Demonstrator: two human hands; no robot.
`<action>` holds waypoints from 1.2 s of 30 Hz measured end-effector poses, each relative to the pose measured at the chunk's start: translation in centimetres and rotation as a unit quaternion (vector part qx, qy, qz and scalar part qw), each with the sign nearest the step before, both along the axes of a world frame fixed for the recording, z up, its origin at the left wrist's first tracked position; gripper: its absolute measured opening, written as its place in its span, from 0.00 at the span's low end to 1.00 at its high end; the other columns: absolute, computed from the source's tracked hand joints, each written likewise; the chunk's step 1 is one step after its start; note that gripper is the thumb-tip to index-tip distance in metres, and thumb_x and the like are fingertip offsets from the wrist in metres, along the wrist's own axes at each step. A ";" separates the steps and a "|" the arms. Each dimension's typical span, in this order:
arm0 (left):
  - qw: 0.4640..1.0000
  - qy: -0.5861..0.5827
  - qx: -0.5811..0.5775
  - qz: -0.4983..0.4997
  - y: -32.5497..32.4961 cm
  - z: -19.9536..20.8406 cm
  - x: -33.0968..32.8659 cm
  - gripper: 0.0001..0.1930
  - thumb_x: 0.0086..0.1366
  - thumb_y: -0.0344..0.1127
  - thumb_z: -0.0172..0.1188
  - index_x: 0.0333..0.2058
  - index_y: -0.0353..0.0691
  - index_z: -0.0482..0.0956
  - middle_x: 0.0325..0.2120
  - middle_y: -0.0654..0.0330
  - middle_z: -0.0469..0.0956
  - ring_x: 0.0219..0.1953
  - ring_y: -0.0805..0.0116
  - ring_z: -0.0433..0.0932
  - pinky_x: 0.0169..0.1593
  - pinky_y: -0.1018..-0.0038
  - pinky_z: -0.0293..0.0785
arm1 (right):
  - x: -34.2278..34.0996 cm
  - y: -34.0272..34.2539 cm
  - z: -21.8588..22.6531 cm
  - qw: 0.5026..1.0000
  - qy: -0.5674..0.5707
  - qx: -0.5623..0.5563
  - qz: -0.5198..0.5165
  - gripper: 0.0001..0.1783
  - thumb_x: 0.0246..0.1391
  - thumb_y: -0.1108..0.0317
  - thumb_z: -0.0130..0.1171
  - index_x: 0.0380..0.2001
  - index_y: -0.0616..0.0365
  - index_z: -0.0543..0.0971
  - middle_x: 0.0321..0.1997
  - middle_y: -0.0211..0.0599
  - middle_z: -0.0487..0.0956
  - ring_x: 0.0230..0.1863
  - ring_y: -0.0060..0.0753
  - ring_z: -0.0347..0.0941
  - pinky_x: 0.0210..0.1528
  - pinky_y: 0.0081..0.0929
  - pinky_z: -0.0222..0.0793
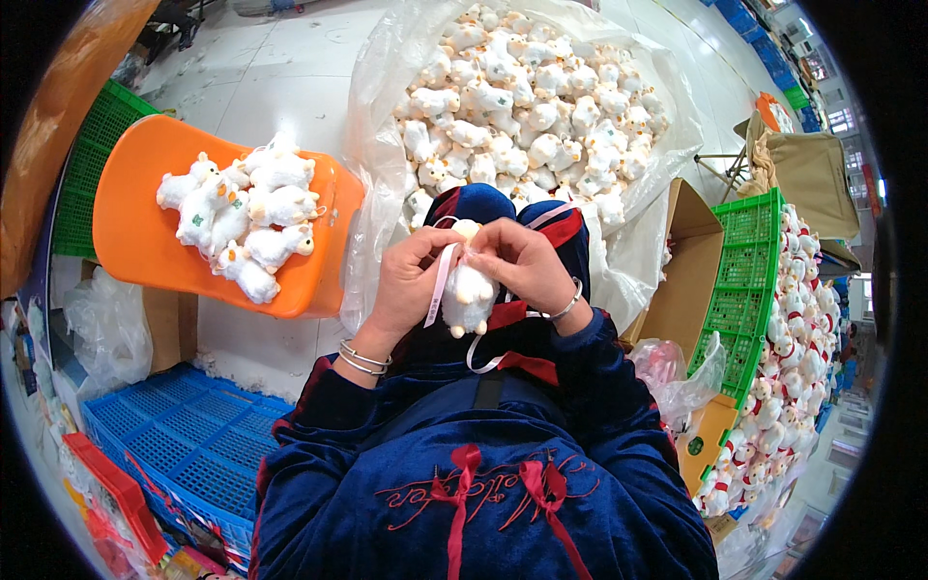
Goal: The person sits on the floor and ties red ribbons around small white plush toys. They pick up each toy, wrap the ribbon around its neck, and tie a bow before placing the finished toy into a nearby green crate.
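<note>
A small white plush toy (469, 298) hangs upright above my lap, its two light-brown feet pointing down at me. My left hand (406, 282) is closed at the toy's neck from the left, thumb and fingers pinched together. From the other side my right hand (530, 268) pinches the same spot, so the fingertips nearly meet. A pale pink ribbon (442, 286) with small print dangles beside my left fingers, its upper end hidden there. Across my lap lie red ribbon strips (529, 367) and a white ribbon loop (472, 360).
An orange stool (135, 213) at the left carries several similar toys (275, 203). Ahead, a clear plastic sheet (372, 126) holds a big heap of them (532, 106). Green crates (739, 300) and a cardboard box (691, 251) stand at the right, a blue crate (193, 435) lower left.
</note>
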State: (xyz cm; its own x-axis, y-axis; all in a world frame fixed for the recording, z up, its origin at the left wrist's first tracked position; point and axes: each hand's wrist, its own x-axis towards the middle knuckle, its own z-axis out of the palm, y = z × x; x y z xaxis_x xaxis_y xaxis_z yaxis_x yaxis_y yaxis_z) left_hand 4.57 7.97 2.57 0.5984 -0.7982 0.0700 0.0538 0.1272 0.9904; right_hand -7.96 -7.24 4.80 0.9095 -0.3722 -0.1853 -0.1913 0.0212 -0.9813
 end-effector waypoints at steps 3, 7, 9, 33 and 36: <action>0.999 0.020 -0.010 -0.034 0.2 0.0 0.2 0.06 0.66 0.26 0.63 0.41 0.35 0.82 0.35 0.65 0.79 0.36 0.79 0.77 0.41 0.81 0.74 | 0.0 0.8 0.6 0.997 0.011 -0.074 -0.013 0.07 0.57 0.69 0.66 0.33 0.62 0.81 0.25 0.20 0.75 0.28 0.11 0.67 0.31 0.16 0.65; 0.994 0.059 -0.036 -0.079 0.7 -0.6 0.5 0.05 0.66 0.24 0.60 0.39 0.35 0.82 0.37 0.63 0.79 0.41 0.76 0.77 0.45 0.79 0.73 | 0.1 1.5 1.1 0.990 0.010 -0.138 -0.017 0.07 0.55 0.69 0.67 0.32 0.62 0.81 0.22 0.26 0.74 0.25 0.13 0.67 0.28 0.17 0.66; 0.992 0.050 -0.037 -0.111 0.9 -0.6 1.0 0.06 0.65 0.21 0.57 0.37 0.34 0.82 0.38 0.62 0.78 0.44 0.74 0.76 0.49 0.77 0.72 | -0.1 1.8 0.7 0.982 0.010 -0.186 -0.023 0.07 0.54 0.70 0.66 0.33 0.62 0.81 0.22 0.29 0.74 0.24 0.15 0.68 0.28 0.18 0.66; 0.989 0.014 0.123 -0.078 1.0 1.7 0.8 0.07 0.66 0.32 0.66 0.35 0.33 0.84 0.33 0.65 0.82 0.38 0.80 0.77 0.43 0.79 0.73 | -0.6 1.8 1.1 0.981 -0.017 -0.188 -0.043 0.08 0.57 0.69 0.61 0.34 0.65 0.80 0.25 0.39 0.79 0.24 0.25 0.75 0.30 0.23 0.71; 0.988 0.027 0.135 -0.068 0.8 1.5 0.5 0.07 0.65 0.32 0.66 0.35 0.34 0.84 0.33 0.65 0.82 0.37 0.80 0.77 0.42 0.79 0.73 | -0.4 1.9 0.9 0.979 0.004 -0.199 -0.050 0.10 0.59 0.66 0.61 0.35 0.65 0.80 0.25 0.43 0.80 0.26 0.27 0.77 0.31 0.25 0.72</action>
